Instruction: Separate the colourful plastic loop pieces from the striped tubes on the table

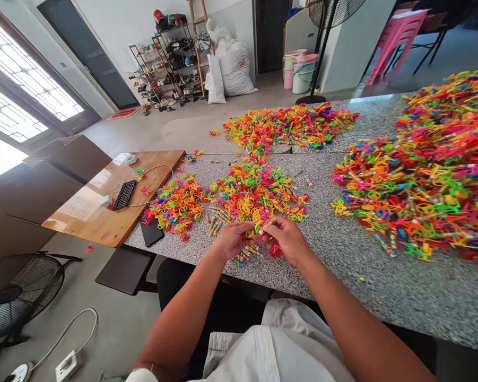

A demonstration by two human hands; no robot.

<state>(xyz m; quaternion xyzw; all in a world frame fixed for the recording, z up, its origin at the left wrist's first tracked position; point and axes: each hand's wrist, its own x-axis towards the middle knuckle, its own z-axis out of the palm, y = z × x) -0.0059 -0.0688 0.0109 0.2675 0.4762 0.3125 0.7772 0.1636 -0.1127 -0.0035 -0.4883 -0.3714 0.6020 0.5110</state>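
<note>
My left hand [234, 239] and my right hand [288, 239] meet at the near edge of the granite table [322, 265], fingertips pinched together. Between them is a small yellow plastic piece [258, 227], with bits of white and green at the right fingertips; its exact shape is too small to make out. Below and beside my left hand lie short patterned sticks [219, 218], pencil-like, and several more [250, 253] under the hands. A pink plastic piece [276, 250] rests below my right hand. Just beyond is a heap of bright plastic loops [250, 191] mixed with patterned sticks.
A large heap of loops [433, 175] covers the right side; another [290, 124] lies at the back. A smaller pile [179, 204] sits left, beside a black phone [151, 232]. A wooden board [103, 212] carries an abacus-like black object [124, 195]. A fan [16, 297] stands lower left.
</note>
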